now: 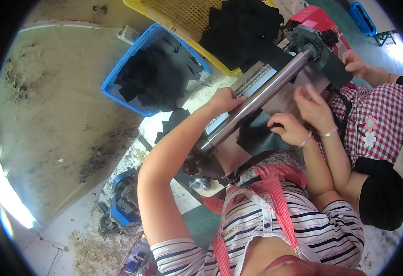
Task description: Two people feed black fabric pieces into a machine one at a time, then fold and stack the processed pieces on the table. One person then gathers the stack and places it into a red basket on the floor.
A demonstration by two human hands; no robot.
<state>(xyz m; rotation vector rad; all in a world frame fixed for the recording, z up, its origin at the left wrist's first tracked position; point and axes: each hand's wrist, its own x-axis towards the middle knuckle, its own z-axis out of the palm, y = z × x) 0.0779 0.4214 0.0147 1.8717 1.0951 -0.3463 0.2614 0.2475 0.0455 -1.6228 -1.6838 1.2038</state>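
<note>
A shiny metal roller runs slantwise across a machine in front of me. My left hand reaches over to its far side, fingers curled in beside a pale strip; anything held there is hidden. On the near side, my right hand is closed at the edge of a thin black sheet, which looks like leather. That sheet lies below the roller on a smooth metal plate. A co-worker's blurred hand hovers just above my right hand. Their other hand touches dark material at the roller's far end.
Beyond the machine stand a blue bin with black pieces and a yellow basket with a black heap. A red object is behind the roller's far end. A blue-and-black device sits at lower left. The co-worker is close on my right.
</note>
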